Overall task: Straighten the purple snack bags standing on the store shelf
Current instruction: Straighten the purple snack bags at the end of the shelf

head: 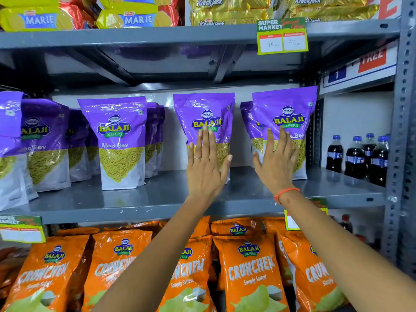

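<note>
Purple Balaji Aloo Sev bags stand in rows on the grey middle shelf (139, 199). My left hand (206, 163) lies flat, fingers spread, against the front of the centre purple bag (203, 109). My right hand (275, 161) presses flat on the right purple bag (286, 109), which has another purple bag (248, 119) behind it on the left. Neither hand grips anything. Further left stands an upright purple bag (117, 136) with more behind it, and a cluster of left-end purple bags (42, 140) leans at the edge.
Dark cola bottles (358, 156) stand at the shelf's right end beside the grey upright post (403, 131). Orange Crunchex bags (249, 266) fill the shelf below. Biscuit packs (135, 19) sit above, with a hanging price tag (282, 37).
</note>
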Tool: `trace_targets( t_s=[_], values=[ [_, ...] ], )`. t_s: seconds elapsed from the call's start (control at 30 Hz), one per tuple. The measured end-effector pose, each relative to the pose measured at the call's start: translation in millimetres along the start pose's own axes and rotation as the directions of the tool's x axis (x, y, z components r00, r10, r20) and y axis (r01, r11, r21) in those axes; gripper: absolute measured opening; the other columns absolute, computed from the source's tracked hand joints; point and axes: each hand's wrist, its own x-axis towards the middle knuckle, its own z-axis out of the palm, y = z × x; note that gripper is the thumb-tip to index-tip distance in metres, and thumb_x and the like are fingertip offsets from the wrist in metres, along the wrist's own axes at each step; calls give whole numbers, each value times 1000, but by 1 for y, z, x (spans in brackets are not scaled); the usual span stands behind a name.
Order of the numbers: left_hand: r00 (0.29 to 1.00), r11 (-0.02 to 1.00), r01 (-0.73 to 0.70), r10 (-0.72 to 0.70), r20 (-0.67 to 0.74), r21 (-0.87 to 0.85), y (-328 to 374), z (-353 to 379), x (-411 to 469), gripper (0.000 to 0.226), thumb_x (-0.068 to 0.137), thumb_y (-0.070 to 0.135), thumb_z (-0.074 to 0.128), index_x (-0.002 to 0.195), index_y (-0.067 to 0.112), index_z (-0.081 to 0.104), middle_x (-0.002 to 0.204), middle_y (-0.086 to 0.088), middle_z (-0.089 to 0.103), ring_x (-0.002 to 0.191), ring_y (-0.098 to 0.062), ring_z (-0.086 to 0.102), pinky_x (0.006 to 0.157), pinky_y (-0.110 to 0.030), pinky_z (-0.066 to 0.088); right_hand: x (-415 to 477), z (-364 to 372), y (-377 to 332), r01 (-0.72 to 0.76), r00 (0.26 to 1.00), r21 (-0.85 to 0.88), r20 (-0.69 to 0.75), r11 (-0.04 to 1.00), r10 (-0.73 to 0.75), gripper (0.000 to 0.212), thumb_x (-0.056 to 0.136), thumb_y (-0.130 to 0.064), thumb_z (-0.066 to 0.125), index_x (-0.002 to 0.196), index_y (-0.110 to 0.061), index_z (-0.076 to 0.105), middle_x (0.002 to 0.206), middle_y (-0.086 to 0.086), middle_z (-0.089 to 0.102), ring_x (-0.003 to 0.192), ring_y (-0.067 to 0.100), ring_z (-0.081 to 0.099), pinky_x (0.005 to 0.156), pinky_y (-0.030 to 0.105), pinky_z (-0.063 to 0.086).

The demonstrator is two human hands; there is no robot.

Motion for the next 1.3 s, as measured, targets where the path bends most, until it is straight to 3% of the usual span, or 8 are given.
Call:
trace_targets(
  t_s=[0.1, 0.23, 0.4, 0.6, 0.77, 0.97, 1.3],
  values=[
    [999, 998, 32, -30, 35, -52, 10, 3, -16, 72, 97, 52, 28, 150, 3, 27, 158, -12, 24, 146, -24, 20, 117, -45, 20, -2, 4, 17, -95, 990, -5, 107, 995, 95, 78, 79, -36, 66, 143, -6, 32, 148, 29, 33, 135, 45, 33, 103, 69, 31],
    [997, 999, -6, 9, 75, -37, 22, 15, -48, 71, 97, 51, 32, 150, 5, 27, 157, -12, 24, 145, -25, 22, 117, -43, 16, -2, 12, 43, -260, 930, 23, 273, 965, 245, 102, 73, -43, 74, 148, -6, 15, 152, 27, 21, 140, 42, 21, 104, 68, 30],
    [988, 997, -73, 70, 134, 18, 27, 20, -74, 65, 100, 49, 25, 150, 8, 31, 157, -13, 24, 144, -25, 25, 119, -42, 13, 6, 20, 62, -442, 850, 103, 365, 891, 380, 127, 63, -46, 82, 149, -1, 0, 151, 36, 14, 142, 44, 17, 108, 64, 29],
    [970, 972, -228, 223, 96, 49, 25, 24, -99, 52, 102, 37, 26, 142, 9, 45, 151, -13, 38, 133, -27, 43, 111, -43, 25, 19, 32, 69, -483, 845, 170, 347, 859, 407, 136, 59, -50, 83, 148, 1, -6, 149, 36, 21, 140, 45, 25, 112, 57, 28],
    [976, 974, -216, 213, 47, 63, 26, 26, -100, 51, 103, 38, 24, 142, 11, 42, 151, -12, 38, 129, -26, 46, 106, -42, 30, 25, 39, 72, -514, 828, 187, 363, 837, 427, 141, 54, -52, 85, 148, -1, -8, 144, 32, 32, 131, 45, 37, 108, 58, 33],
    [968, 965, -250, 246, 51, 77, 24, 30, -102, 50, 101, 40, 28, 140, 12, 43, 151, -14, 38, 125, -27, 46, 99, -41, 33, 27, 37, 73, -522, 823, 209, 378, 827, 424, 137, 59, -44, 86, 148, -3, -10, 144, 33, 30, 131, 45, 37, 107, 58, 35],
    [966, 962, -256, 251, 67, 94, 24, 28, -102, 50, 103, 40, 23, 139, 11, 42, 150, -14, 40, 123, -29, 50, 97, -42, 35, 24, 14, 80, -492, 830, 178, 391, 852, 398, 141, 57, -51, 85, 148, -4, -13, 146, 32, 32, 129, 45, 41, 105, 62, 36]
  ],
)
